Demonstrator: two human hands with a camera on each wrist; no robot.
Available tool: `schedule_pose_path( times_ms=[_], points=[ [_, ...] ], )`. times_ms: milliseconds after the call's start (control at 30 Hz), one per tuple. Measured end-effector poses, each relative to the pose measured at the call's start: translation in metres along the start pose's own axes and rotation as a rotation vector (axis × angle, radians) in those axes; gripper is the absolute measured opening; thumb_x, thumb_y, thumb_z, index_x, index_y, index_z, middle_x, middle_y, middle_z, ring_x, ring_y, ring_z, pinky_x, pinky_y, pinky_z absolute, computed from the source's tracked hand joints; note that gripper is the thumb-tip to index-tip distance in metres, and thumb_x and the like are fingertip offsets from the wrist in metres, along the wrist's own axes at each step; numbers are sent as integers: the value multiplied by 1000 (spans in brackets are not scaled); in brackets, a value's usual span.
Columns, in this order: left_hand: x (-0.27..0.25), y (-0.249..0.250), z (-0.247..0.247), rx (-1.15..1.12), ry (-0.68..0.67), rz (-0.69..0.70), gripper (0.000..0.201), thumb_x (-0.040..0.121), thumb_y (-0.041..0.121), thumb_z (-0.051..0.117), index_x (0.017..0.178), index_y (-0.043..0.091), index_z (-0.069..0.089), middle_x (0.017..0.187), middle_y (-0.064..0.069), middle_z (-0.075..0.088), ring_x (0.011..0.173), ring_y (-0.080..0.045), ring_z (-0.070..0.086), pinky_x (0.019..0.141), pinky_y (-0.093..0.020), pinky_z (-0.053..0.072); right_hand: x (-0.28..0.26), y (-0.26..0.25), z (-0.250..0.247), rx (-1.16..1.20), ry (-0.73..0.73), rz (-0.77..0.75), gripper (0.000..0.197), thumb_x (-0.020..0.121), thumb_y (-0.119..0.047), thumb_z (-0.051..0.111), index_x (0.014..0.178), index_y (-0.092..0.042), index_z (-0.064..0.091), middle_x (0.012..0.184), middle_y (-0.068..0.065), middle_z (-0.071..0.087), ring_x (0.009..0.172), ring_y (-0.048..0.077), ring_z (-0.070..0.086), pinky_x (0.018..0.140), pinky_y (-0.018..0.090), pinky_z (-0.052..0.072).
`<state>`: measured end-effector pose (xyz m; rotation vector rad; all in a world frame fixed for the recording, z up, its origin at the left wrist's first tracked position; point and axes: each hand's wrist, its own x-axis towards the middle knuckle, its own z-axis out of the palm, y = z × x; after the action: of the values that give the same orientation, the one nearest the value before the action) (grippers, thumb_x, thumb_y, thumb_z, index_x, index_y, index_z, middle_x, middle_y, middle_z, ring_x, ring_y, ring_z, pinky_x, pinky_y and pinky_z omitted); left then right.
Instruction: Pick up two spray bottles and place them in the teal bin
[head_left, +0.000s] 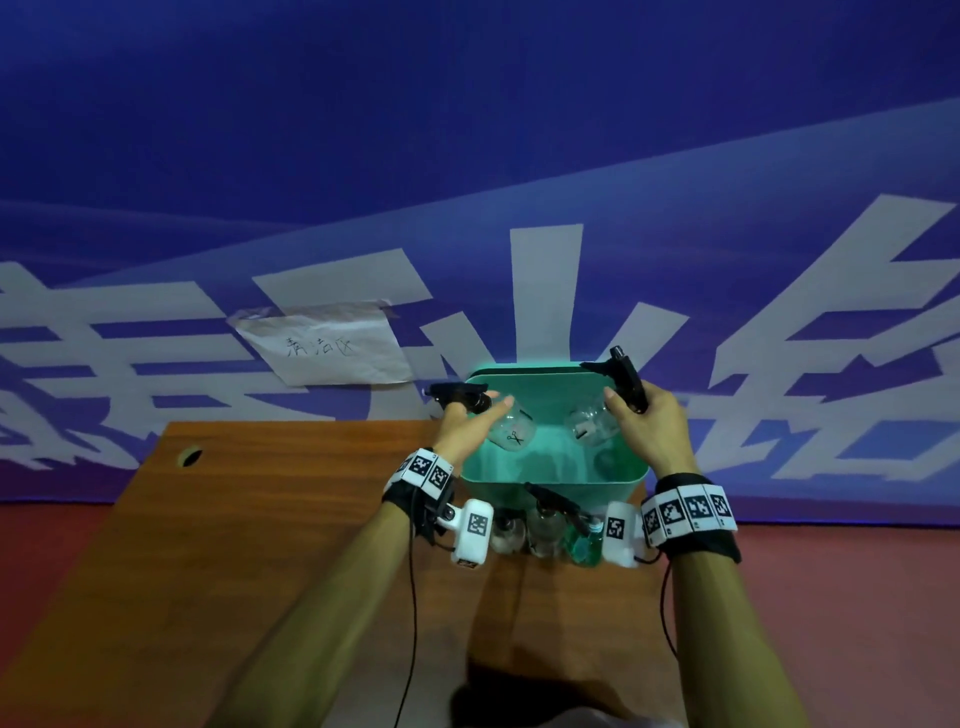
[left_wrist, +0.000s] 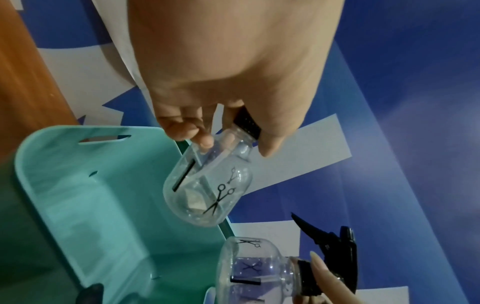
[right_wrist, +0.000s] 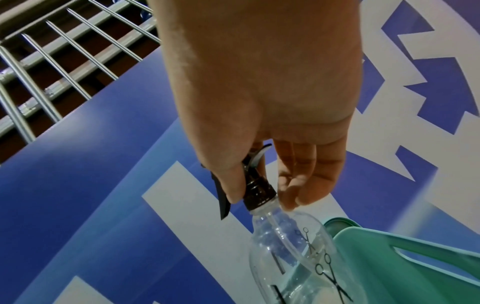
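Two forearms wearing marker-covered wristbands are reaching across a wooden tabletop toward a teal plastic bin standing at its far edge. The left hand is gripping a clear spray bottle by its black collar, thumb and fingers curled about the neck, and is holding it tilted over the bin's left side; scissors motifs are showing on its wall. The right hand is likewise pinching a second clear spray bottle at the black cap, thumb on one side and fingertips on the other, and is keeping it slanted over the bin's right side, the black trigger head sticking up above the knuckles. More bottles, one of them green, are standing on the tabletop just in front of the bin, between the two wrists. A handwritten paper sign is hanging on the blue and white banner behind.
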<state>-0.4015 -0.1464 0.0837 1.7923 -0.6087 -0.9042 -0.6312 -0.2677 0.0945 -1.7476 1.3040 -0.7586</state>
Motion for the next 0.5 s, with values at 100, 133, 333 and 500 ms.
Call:
schedule_pose_path(
  times_ms=[100,133,333,500],
  points=[
    [21,3,9,58,9,-5,39,89,51,65,108,17,67,70,9,55,72,-13,55,60,-24,44,11,6,4,5,-14,29,23,90,-42,68,88,-20,64,70,0,61,68,19,58,52,25,36],
    [30,1,13,86,0,-7,38,89,51,65,104,17,68,71,9,57,72,-13,56,66,-26,44,14,8,6,-1,-20,45,22,90,-42,68,90,-20,65,70,0,61,69,20,58,53,25,37],
    [91,-38,42,313,-45,29,38,70,49,79,101,28,76,100,9,75,96,-13,69,93,-33,54,27,24,17,-103,-99,106,11,90,-28,70,97,-20,68,77,5,66,73,23,60,55,25,38],
    [123,-60,70,495,-129,-30,36,76,38,81,109,21,75,105,3,73,98,-19,67,83,-24,48,49,44,36,-194,-161,163,16,87,-11,70,100,-19,76,84,4,69,84,22,64,70,24,47]
  ],
)
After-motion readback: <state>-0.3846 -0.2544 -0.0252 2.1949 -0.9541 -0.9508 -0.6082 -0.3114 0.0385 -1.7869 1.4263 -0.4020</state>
